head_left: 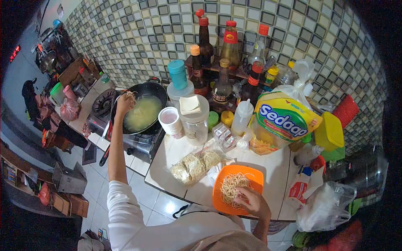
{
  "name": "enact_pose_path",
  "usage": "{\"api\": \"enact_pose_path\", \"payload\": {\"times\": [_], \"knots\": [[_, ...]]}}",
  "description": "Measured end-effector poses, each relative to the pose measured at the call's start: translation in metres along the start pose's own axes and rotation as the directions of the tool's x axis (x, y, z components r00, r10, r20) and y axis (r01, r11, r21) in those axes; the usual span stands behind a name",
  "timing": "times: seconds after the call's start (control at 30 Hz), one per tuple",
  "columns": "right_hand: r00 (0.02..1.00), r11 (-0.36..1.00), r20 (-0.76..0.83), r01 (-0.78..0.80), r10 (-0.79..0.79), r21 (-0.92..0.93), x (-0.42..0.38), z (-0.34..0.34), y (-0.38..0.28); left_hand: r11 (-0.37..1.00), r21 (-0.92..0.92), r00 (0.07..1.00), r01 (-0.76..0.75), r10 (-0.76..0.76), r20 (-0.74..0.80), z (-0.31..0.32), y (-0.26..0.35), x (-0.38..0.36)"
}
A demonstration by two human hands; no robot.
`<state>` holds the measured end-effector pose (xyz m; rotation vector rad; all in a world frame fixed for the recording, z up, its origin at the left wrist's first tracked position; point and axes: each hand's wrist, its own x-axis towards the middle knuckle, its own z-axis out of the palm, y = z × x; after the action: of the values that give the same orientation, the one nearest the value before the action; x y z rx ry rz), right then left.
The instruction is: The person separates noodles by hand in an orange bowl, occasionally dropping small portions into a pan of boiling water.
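Note:
Over the left side of a dark wok (pixel 160 90), my left hand (pixel 124 103) is closed around some noodles (pixel 132 98). Pale, cloudy liquid (pixel 144 114) lies in the wok on the stove. My right hand (pixel 252 202) is at the orange square bowl (pixel 258 175), its fingers curled at the edge of a heap of noodles (pixel 231 186). Whether those fingers grip any strands is too small to tell apart. A clear bag of dry noodles (pixel 193 167) lies on the counter left of the bowl.
White cups (pixel 169 119), a lidded jar (pixel 194 125) and a squeeze bottle (pixel 242 117) stand behind the noodle bag. A Sedaap bag (pixel 282 119) is at the right. The wok handle (pixel 104 156) points toward the front edge. Sauce bottles (pixel 230 44) line the tiled wall.

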<state>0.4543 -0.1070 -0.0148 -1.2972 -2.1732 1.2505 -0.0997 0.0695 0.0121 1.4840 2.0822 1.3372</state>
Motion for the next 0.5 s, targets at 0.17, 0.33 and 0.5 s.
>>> {"api": "enact_pose_path", "payload": {"times": [0.17,0.33,0.5], "knots": [[0.999,0.999,-0.026,0.033,-0.034,-0.025,-0.001,0.003,0.005,0.998,0.056,0.997,-0.030,0.025,0.076,0.004,-0.037,0.023],[0.999,1.000,-0.050,0.008,-0.009,-0.029,-0.005,0.003,0.003,0.937,0.334,0.995,-0.097,0.086,0.050,0.011,-0.030,0.023],[1.000,1.000,-0.029,-0.008,0.009,0.011,-0.007,0.005,0.011,0.937,0.269,0.972,-0.225,0.237,-0.011,0.020,-0.049,0.034]]}}
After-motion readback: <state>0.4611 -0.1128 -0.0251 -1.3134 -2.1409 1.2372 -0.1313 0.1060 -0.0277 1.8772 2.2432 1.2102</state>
